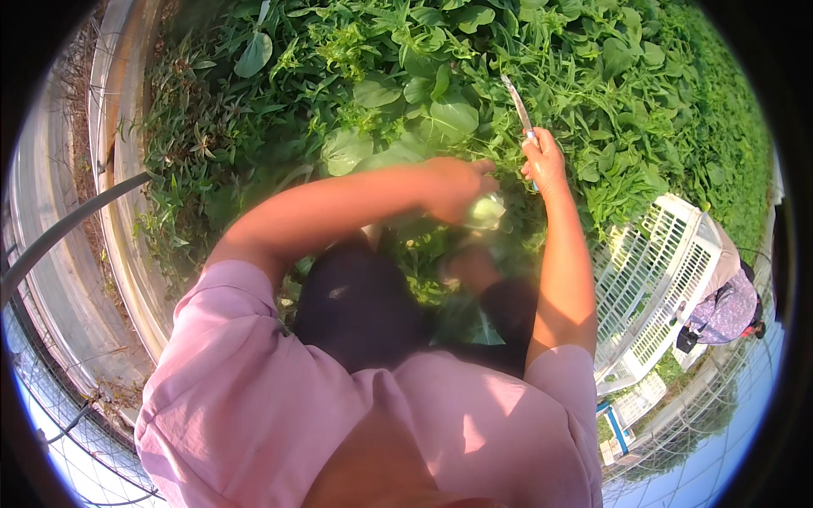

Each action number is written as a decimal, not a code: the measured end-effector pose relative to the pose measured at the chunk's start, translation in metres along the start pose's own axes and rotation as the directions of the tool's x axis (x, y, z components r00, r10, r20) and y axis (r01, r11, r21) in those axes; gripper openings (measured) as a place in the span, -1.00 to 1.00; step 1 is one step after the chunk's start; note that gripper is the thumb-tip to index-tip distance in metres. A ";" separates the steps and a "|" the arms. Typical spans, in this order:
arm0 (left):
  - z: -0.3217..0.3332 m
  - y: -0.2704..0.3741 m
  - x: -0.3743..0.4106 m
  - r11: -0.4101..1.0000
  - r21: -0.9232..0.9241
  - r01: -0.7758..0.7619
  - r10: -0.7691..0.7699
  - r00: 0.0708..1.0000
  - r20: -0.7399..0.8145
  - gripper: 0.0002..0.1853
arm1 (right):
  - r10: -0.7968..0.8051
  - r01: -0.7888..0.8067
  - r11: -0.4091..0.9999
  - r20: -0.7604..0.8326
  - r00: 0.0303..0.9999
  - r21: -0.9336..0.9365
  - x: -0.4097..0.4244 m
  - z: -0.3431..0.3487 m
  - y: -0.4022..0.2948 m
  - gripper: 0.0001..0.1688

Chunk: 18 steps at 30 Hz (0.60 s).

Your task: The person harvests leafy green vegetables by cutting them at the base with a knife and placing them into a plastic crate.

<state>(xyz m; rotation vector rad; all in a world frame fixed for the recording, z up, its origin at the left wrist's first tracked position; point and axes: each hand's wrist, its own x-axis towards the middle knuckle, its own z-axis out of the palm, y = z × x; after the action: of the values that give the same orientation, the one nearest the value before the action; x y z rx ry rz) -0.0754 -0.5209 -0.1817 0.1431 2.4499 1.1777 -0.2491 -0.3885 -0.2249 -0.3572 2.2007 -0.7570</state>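
Note:
My left hand (454, 189) is shut around a leafy green vegetable (488, 211), whose pale, cut-looking base shows at the right of the fist; its broad leaves trail to the left, blurred. Right of it, my right hand (545, 160) grips a knife (519, 108) with a slightly curved, stained blade that points away from me. Only a bit of the blue handle end shows below the fingers. Broad-leaved green plants (453, 117) stand among narrow-leaved growth just beyond both hands.
White plastic crates (673, 279) stand at my right, and another person (727, 305) bends behind them. Dense greenery (667, 114) reaches far to the right. A grey pipe (76, 222) and pale sheeting (127, 190) run along the left. Farther back at right lies another white crate (640, 400).

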 end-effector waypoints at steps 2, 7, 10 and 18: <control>-0.021 -0.015 -0.013 0.999 -0.019 0.042 -0.044 0.995 -0.089 -0.27 | -0.018 -0.004 0.989 -0.143 0.989 -0.149 0.002 -0.015 0.040 -0.56; -0.069 -0.032 0.018 0.986 -0.053 0.159 -0.162 0.985 -0.053 -0.35 | -0.025 -0.035 0.979 -0.291 0.956 -0.200 0.004 -0.012 0.066 -0.57; -0.047 -0.058 0.054 0.975 0.049 0.218 -0.217 0.976 -0.018 -0.34 | -0.050 0.096 0.962 -0.180 0.982 0.256 -0.008 0.003 0.027 -0.58; -0.047 -0.116 0.036 0.802 0.425 0.419 -0.512 0.849 0.128 -0.40 | -0.263 0.259 0.945 -0.008 0.965 0.197 -0.077 0.050 -0.041 -0.51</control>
<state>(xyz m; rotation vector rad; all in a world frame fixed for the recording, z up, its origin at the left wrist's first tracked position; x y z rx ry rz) -0.1175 -0.6189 -0.2558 -0.1981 2.2794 0.4299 -0.1603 -0.4049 -0.1810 -0.5598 2.0613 -1.1019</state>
